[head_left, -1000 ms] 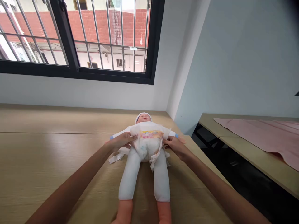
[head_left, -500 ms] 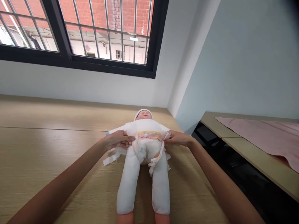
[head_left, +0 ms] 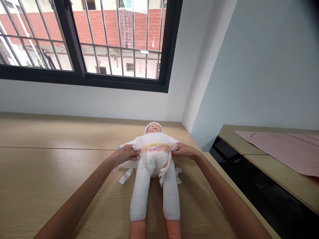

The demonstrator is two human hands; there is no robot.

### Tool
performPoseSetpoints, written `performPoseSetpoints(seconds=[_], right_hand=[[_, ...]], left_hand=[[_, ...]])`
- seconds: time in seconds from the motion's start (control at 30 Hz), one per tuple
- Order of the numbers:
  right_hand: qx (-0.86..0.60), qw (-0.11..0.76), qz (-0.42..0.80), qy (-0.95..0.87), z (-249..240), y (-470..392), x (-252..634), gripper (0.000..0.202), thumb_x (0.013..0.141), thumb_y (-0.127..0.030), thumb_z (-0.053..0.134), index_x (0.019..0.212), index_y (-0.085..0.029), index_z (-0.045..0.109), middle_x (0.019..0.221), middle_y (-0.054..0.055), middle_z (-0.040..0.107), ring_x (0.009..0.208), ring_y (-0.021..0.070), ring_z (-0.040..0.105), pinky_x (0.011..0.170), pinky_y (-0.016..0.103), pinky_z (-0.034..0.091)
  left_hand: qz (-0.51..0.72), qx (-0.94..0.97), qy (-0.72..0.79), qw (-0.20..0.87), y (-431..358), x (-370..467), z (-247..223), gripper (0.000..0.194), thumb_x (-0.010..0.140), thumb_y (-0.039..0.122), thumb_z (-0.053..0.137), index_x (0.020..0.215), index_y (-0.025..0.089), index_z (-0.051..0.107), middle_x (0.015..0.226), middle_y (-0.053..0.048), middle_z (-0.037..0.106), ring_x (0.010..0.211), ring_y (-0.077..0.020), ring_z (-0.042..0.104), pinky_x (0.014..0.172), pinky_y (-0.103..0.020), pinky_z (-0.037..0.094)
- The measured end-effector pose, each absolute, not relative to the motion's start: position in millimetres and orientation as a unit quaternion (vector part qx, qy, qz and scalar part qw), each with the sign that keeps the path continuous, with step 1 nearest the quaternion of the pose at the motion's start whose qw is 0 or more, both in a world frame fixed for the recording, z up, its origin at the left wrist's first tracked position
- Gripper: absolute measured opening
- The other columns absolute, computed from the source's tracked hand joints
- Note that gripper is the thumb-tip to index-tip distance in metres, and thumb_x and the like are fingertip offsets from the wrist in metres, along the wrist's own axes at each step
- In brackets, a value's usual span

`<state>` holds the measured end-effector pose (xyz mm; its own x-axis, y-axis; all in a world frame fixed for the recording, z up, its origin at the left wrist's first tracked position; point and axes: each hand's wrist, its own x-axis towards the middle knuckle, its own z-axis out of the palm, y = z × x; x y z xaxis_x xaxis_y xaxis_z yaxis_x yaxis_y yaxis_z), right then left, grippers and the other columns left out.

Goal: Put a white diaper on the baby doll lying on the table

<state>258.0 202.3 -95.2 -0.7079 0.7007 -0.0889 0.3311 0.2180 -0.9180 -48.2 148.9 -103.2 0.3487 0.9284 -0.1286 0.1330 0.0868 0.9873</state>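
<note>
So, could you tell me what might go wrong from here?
The thin edges of the diaper, pinched by the left hand and right hand, might tear if pulled hard. The ruffled leg edge looks bunched, so it could sit unevenly. The loose tab on the table may get caught underneath.

We observe a baby doll (head_left: pixel 156 141) on its back on a wood-grain table (head_left: pixel 62 186), its legs toward the camera. On the doll's front lies a disposable diaper (head_left: pixel 156 157) with a printed waistband. At the doll's left-of-view side, our left hand (head_left: pixel 125 154) pinches the diaper's edge; at the opposite side, our right hand (head_left: pixel 184 150) grips the other edge. Beyond the doll's head we note a barred window (head_left: pixel 122 83); well right of the doll, a pink cloth (head_left: pixel 281 147).
</note>
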Motion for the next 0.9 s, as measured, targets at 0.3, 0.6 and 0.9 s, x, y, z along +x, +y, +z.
performPoseSetpoints(seconds=[0.3,0.6,0.9], right_hand=[[-0.337,0.175,0.491,-0.784,-92.7,204.0,255.7,0.044,0.074,-0.056,0.068,0.086,-0.014,0.071,0.092,0.007,0.068,0.090,0.0253,0.059,0.083,0.033,0.045],[-0.329,0.154,0.485,-0.796,-80.0,204.3,271.4,0.041,0.077,-0.055,0.066,0.076,-0.014,0.061,0.068,0.000,0.052,0.062,0.0118,0.041,0.056,0.023,0.032],[-0.334,0.241,0.509,-0.756,-74.7,188.0,256.1,0.048,0.079,-0.061,0.063,0.085,-0.014,0.064,0.081,0.004,0.062,0.071,0.0147,0.053,0.062,0.024,0.041]], left_hand=[[0.287,0.570,0.479,0.603,145.2,-60.4,-77.7,0.055,0.080,0.066,0.053,0.088,0.014,0.066,0.092,-0.012,0.068,0.087,-0.0220,0.063,0.082,-0.032,0.051],[0.267,0.695,0.588,0.315,127.6,-23.4,-83.9,0.040,0.075,0.057,0.063,0.075,0.017,0.058,0.073,-0.001,0.057,0.068,-0.0170,0.053,0.056,-0.025,0.036],[0.345,0.606,0.524,0.489,126.0,-26.3,-72.0,0.051,0.068,0.060,0.069,0.094,0.016,0.064,0.092,-0.005,0.064,0.083,-0.0183,0.057,0.074,-0.029,0.048]])
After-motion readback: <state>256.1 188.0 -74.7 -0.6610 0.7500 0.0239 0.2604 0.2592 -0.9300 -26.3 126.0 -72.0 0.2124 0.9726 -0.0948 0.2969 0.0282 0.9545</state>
